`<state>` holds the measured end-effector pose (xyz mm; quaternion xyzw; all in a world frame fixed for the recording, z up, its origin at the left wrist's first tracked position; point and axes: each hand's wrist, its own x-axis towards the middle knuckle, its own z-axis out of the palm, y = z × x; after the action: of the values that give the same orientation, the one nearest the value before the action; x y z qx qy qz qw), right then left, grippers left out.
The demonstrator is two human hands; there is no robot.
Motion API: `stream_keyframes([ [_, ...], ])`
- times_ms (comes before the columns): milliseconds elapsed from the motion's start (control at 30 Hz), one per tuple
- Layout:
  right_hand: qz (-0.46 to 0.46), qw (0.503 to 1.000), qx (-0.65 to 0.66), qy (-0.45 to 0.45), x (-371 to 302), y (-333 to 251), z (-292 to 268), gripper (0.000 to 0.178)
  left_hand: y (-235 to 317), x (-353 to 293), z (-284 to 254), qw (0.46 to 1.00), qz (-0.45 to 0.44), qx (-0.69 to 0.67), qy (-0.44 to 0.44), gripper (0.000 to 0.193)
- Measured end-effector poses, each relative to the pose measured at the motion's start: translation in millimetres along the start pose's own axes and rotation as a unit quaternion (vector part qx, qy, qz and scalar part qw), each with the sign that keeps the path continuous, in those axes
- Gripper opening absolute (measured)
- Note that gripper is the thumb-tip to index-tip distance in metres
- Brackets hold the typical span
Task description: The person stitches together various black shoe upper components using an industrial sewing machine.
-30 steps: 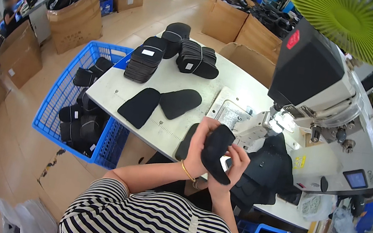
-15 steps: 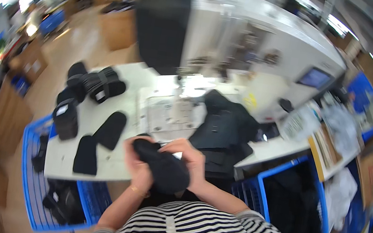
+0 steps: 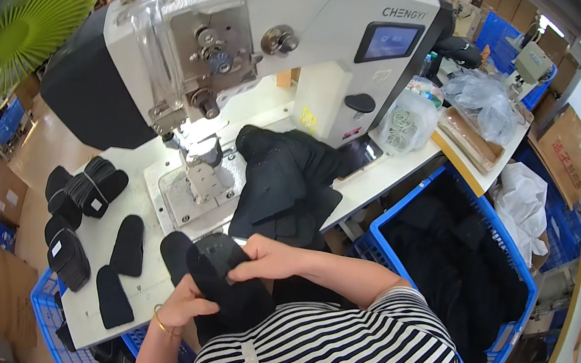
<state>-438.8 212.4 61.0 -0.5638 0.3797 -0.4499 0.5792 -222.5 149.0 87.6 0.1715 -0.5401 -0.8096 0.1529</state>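
Observation:
Several black rounded fabric pieces (image 3: 244,301) are held between my two hands, close to my body at the table's front edge. My left hand (image 3: 187,306) pinches them from the lower left, thumb on top. From the right, my right hand (image 3: 268,261) closes on their upper edge, fingers partly hidden beneath. Just beyond stands a white sewing machine (image 3: 333,16) with its lit needle area (image 3: 200,178). Beside the needle lies a heap of flat black fabric parts (image 3: 287,181). Two single rounded black pieces (image 3: 129,245) lie left on the white table (image 3: 153,289).
Tied bundles of black pieces (image 3: 95,189) sit at the table's left. A blue crate (image 3: 528,298) full of black fabric stands on the right, another blue crate (image 3: 47,302) at lower left. A phone (image 3: 360,156), plastic bags (image 3: 485,99) and a green fan (image 3: 19,32) surround the machine.
My view has turned to the right and steadied. The black pieces, earlier bunched between both hands, now lie more spread and fanned. My right hand has shifted onto their upper edge.

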Motion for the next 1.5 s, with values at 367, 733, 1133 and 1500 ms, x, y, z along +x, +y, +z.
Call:
stream_keyframes([
  [367,0.011,0.982,0.142,0.123,25.7,-9.7,-9.1,0.011,-6.8,14.2,-2.8,0.995,0.052,-0.068,0.048,0.032],
  [733,0.065,0.973,0.176,0.134,32.4,-1.7,-10.6,0.016,-15.6,9.8,7.3,0.973,-0.006,-0.220,0.071,0.014],
  [1133,0.047,0.995,0.035,0.081,28.3,1.1,-17.3,0.023,-17.2,12.7,-9.9,0.974,-0.007,-0.203,0.098,0.027],
  [1500,0.246,0.959,0.133,-0.047,18.0,-11.0,-9.2,0.024,-19.1,22.2,-21.3,0.986,-0.064,-0.128,0.091,0.021],
])
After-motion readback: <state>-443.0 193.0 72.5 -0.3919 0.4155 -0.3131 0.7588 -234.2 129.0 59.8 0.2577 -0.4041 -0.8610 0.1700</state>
